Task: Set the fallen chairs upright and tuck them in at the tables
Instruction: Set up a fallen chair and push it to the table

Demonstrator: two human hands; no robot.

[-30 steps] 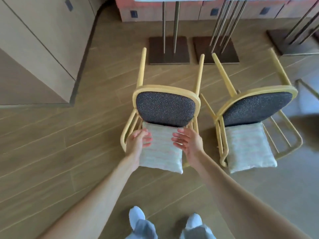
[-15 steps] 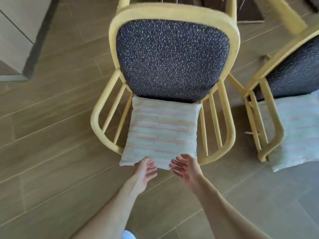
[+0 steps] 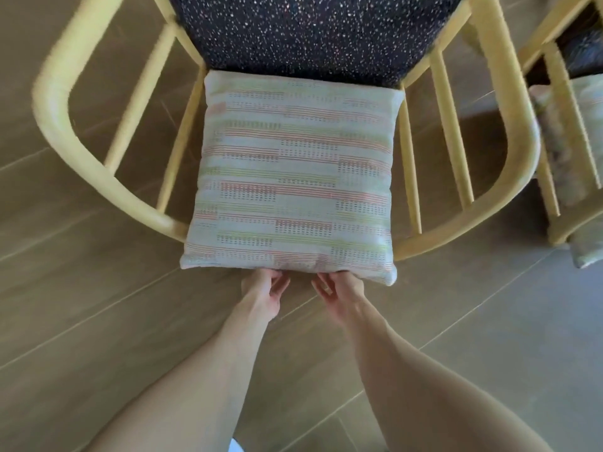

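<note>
**Both hands at the near edge of the cushion on a fallen chair**

A yellow wooden armchair (image 3: 509, 132) is seen lying on its back on the tiled floor (image 3: 98, 321), so that its curved backrest rail and spindles are spread flat against the tiles. The dark speckled seat pad (image 3: 313, 34) is seen at the top edge of the view, facing the camera. A striped square cushion (image 3: 290, 177) is laid over the spindles of the backrest, its far edge touching the seat pad and its near edge reaching past the curved rail onto the floor.

The left hand (image 3: 262, 293) and the right hand (image 3: 336, 295) are placed side by side at the middle of the cushion's near edge. The fingers of both are curled loosely, and their tips are hidden beneath the cushion; whether the fabric or the rail under it is gripped cannot be told. Both bare forearms are stretched forward from the bottom of the view.

A second yellow armchair (image 3: 554, 132) is seen at the right edge, also down on the floor, with a second cushion (image 3: 554, 141) behind its spindles.
</note>
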